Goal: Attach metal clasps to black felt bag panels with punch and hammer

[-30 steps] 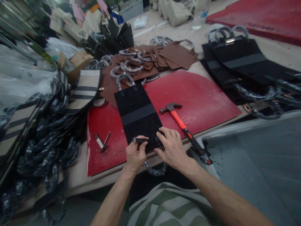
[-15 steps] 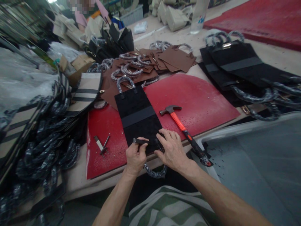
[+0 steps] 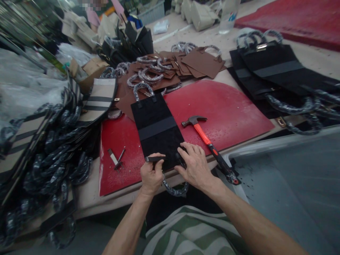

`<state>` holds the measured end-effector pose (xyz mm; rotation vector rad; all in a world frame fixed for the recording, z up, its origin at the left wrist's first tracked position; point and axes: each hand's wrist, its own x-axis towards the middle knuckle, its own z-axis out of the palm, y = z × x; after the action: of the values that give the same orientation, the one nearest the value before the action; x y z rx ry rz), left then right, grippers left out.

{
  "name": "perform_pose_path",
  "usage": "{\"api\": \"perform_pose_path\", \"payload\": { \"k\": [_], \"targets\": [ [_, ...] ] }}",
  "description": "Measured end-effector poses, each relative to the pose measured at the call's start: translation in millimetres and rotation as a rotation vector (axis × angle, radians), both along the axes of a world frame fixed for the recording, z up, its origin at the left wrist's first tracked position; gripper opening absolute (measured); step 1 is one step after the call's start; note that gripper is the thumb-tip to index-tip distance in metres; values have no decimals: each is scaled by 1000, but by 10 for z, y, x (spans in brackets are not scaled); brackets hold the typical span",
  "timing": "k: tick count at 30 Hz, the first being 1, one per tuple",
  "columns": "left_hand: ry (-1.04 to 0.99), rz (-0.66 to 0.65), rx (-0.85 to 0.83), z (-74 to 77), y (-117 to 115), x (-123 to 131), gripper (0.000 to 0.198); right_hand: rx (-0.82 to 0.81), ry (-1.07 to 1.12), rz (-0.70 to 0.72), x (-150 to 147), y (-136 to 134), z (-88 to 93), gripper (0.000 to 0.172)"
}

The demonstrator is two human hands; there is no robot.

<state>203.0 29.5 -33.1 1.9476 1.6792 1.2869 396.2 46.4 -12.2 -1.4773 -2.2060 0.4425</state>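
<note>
A black bag panel (image 3: 156,122) with a grey band lies on the red board, a plastic-wrapped handle at each end. At its near end, my left hand (image 3: 152,176) is closed around a short dark punch-like rod (image 3: 154,159), tilted nearly level over the panel. My right hand (image 3: 195,164) lies across the panel's near right corner beside the handle base, fingers spread. The near wrapped handle (image 3: 175,191) hangs over the table edge between my wrists. A claw hammer (image 3: 203,134) with an orange and black grip rests on the board to the right.
Small metal tools (image 3: 116,158) lie on the red board (image 3: 223,106) at left. Brown panels (image 3: 203,62) with wrapped handles are piled behind. Striped panels (image 3: 99,95) are heaped left, black panels (image 3: 276,67) right. A grey plastic bin (image 3: 292,170) stands near right. A person works at the far left.
The rod in my left hand has tipped flatter and shifted slightly left. My right hand stays on the panel. The whole view has shifted slightly.
</note>
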Motion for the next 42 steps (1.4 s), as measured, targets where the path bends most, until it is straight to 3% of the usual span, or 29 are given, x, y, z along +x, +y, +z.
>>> {"api": "perform_pose_path", "payload": {
  "k": [4,9,12,15,17,19,21,23,25,28,33,42],
  "targets": [
    [-127,91,-72,-59,-133,-73,13,6,4,16,3,-56,-6,57],
    [-100,51,-78,-64,-235,-66,13,3,50,17,5,-151,-25,55],
    [-158,85,-97,-56,-229,-58,14,50,281,-32,28,-214,-50,51],
    [-212,83,-115,-58,-212,-62,14,-2,608,-277,65,-330,-85,37],
    [-220,78,-121,-53,-207,-62,14,-235,864,-516,74,-416,-116,36],
    [-249,87,-135,-32,-201,-59,14,-620,1182,-639,55,-472,-143,39],
    [-286,93,-151,7,-189,-55,13,-992,1461,-604,7,-478,-150,38],
    [-305,92,-166,59,-166,-54,12,-1225,1592,-532,-58,-441,-131,32],
    [-317,75,-185,112,-136,-55,11,-1295,1587,-556,-122,-388,-100,24],
    [-325,20,-212,174,-92,-48,12,-1244,1505,-623,-190,-330,-65,17],
    [-299,-46,-207,208,-69,10,11,-1180,1429,-613,-233,-333,-66,17],
    [-287,-45,-224,194,-70,46,11,-1146,1361,-632,-270,-343,-93,17]
  ]
}}
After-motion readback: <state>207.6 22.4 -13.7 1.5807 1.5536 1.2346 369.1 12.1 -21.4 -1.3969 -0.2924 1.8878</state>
